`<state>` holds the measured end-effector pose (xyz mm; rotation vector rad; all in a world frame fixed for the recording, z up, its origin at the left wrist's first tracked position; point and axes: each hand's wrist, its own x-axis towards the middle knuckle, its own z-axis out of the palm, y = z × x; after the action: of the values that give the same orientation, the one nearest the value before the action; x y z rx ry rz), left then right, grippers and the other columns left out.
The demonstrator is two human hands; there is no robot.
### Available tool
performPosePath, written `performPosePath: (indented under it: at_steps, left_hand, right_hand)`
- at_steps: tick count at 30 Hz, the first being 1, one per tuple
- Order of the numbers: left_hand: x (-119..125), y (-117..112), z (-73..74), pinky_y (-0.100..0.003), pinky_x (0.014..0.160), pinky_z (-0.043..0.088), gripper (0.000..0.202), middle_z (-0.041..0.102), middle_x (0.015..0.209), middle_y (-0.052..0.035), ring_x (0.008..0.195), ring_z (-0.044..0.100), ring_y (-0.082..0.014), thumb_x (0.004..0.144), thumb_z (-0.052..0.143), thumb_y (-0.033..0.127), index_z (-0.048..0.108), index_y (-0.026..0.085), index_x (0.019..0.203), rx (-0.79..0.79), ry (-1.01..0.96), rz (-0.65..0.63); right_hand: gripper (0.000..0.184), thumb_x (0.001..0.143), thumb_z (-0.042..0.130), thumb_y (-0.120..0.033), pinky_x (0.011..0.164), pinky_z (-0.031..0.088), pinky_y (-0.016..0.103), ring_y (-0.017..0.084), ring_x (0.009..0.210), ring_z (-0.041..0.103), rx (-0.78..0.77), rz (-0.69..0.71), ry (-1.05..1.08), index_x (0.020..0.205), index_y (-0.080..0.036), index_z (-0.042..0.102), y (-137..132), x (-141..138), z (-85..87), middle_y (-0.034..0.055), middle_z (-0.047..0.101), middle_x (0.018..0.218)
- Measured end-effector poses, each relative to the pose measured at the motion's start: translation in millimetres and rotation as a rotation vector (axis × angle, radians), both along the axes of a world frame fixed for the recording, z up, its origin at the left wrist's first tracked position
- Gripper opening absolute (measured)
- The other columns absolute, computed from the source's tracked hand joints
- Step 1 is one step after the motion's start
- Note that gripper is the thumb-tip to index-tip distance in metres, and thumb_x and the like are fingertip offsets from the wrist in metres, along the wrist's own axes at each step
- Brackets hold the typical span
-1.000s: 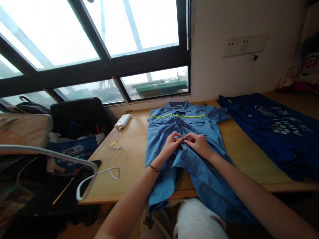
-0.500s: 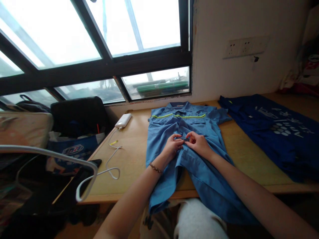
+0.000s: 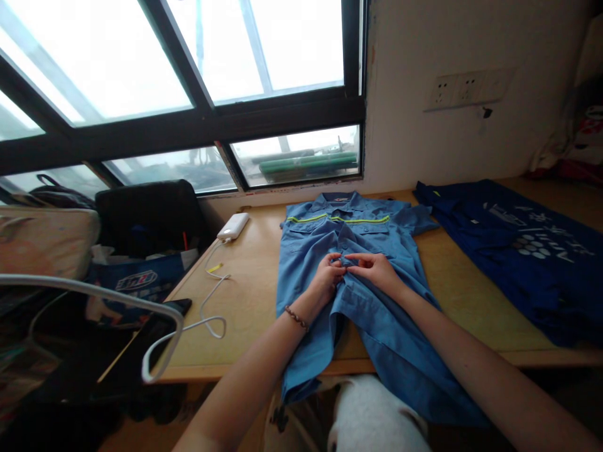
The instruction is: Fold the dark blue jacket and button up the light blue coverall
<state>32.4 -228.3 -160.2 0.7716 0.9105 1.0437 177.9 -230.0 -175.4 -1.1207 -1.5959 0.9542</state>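
Note:
A light blue short-sleeved work shirt (image 3: 306, 263) lies front up on the table, collar toward the window, its lower part hanging over the near edge. Yellow-green piping crosses its chest above two pockets. At the front placket, my left hand (image 3: 330, 274) pinches the raised fabric, a beaded bracelet on its wrist. My right hand (image 3: 374, 271) meets it from the other side, thumb and forefinger closed on the placket edge. Whether a button sits between the fingertips is too small to make out. Below the hands the two front panels hang apart.
A dark blue printed garment (image 3: 513, 251) is spread on the right of the wooden table (image 3: 254, 301). On the left lies a white power bank (image 3: 234, 226) with a trailing white cable (image 3: 214, 295). A black chair (image 3: 151, 213) and a blue bag (image 3: 136, 285) stand beyond the left edge.
My right hand's fingers have straightened from a curled pinch and shifted slightly left, toward my left hand. My left hand stays at the placket. The shirt lies nearly as before.

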Motion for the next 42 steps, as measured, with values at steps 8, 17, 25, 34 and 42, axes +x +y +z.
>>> performPosePath:
  at_steps: [8, 17, 25, 34, 42]
  left_hand:
    - [-1.4, 8.3, -11.8, -0.019, 0.051, 0.043, 0.047, 0.057, 0.067, 0.0012, 0.053, 0.055, -0.0088, 0.05, 0.063, -0.002, 0.047, 0.015, 0.091, -0.007, -0.116, -0.039]
    - [-4.2, 7.4, -5.3, -0.025, 0.059, 0.05, 0.038, 0.061, 0.073, -0.0025, 0.06, 0.06, -0.0119, 0.062, 0.067, 0.012, 0.051, 0.014, 0.096, 0.021, -0.15, -0.07]
    - [-5.2, 11.4, -12.6, -0.024, 0.058, 0.048, 0.034, 0.059, 0.069, -0.001, 0.059, 0.059, -0.0117, 0.06, 0.068, 0.012, 0.051, 0.014, 0.089, 0.048, -0.149, -0.057]
    - [-1.9, 7.4, -8.5, -0.023, 0.058, 0.046, 0.04, 0.055, 0.065, 0.0015, 0.056, 0.056, -0.0099, 0.056, 0.071, 0.014, 0.046, 0.016, 0.088, 0.097, -0.131, -0.036]
    - [-0.8, 5.0, -9.5, -0.017, 0.05, 0.038, 0.044, 0.054, 0.059, 0.0055, 0.048, 0.05, -0.0057, 0.054, 0.072, 0.016, 0.043, 0.017, 0.086, 0.234, -0.026, -0.076]
  right_hand:
    - [0.044, 0.058, 0.071, -0.035, 0.066, 0.046, 0.028, 0.013, 0.064, 0.058, -0.397, 0.199, 0.47, 0.098, -0.018, 0.065, 7.8, 4.6, -6.8, 0.0016, 0.065, 0.073]
    - [0.045, 0.054, 0.074, -0.032, 0.075, 0.048, 0.033, 0.017, 0.072, 0.063, -0.413, 0.153, 0.527, 0.096, -0.019, 0.066, 8.2, 6.6, -5.9, 0.0032, 0.068, 0.081]
    - [0.045, 0.055, 0.073, -0.031, 0.071, 0.048, 0.032, 0.017, 0.07, 0.062, -0.36, 0.149, 0.465, 0.098, -0.018, 0.065, 9.0, 6.2, -8.5, 0.0026, 0.068, 0.08]
    - [0.042, 0.063, 0.067, -0.037, 0.052, 0.04, 0.021, 0.009, 0.053, 0.051, -0.273, 0.161, 0.388, 0.1, -0.018, 0.063, 4.7, 5.6, -2.6, -0.0027, 0.06, 0.064]
    - [0.027, 0.057, 0.07, -0.037, 0.047, 0.034, 0.019, 0.007, 0.049, 0.046, -0.345, 0.052, 0.436, 0.069, -0.016, 0.057, 16.9, 2.3, -19.0, -0.0047, 0.054, 0.057]
